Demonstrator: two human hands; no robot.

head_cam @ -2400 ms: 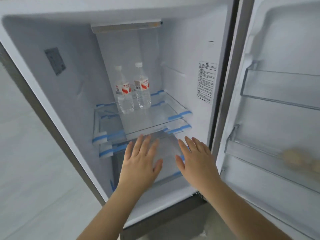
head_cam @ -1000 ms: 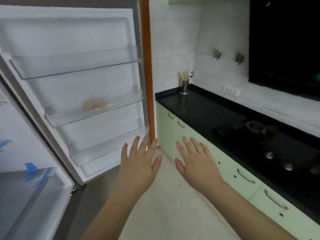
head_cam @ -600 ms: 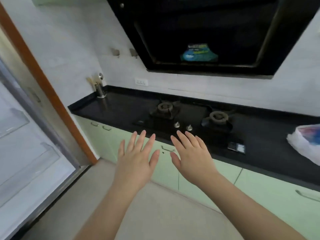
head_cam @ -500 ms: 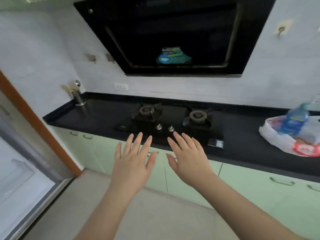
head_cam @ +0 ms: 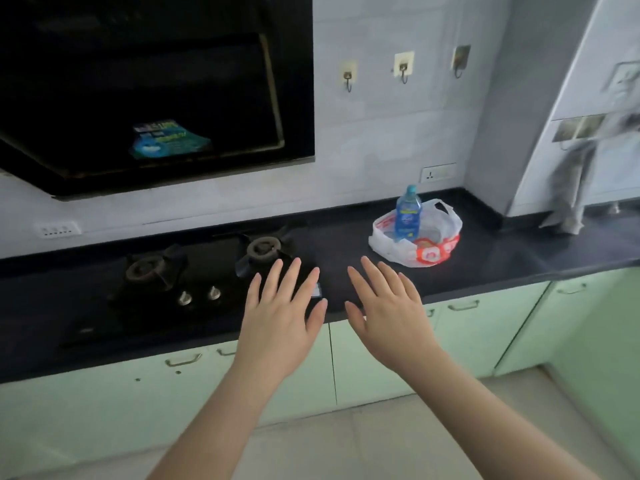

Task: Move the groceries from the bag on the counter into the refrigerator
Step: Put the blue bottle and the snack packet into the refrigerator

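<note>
Groceries remain to be moved: a white plastic bag (head_cam: pixel 415 240) sits on the black counter (head_cam: pixel 502 251), far right of the stove (head_cam: pixel 207 271), with a blue bottle (head_cam: pixel 407 213) standing upright in it. Both the left hand (head_cam: pixel 282 322) and the right hand (head_cam: pixel 389 315) hover empty, fingers spread apart, near the counter's front edge and short of the bag. No refrigerator is in view, so at least this bottle awaits carrying.

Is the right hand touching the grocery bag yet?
Apart. In the head view the right hand, open and empty, hovers near the counter's front edge; bare black counter shows between its fingertips and the bag.
</note>
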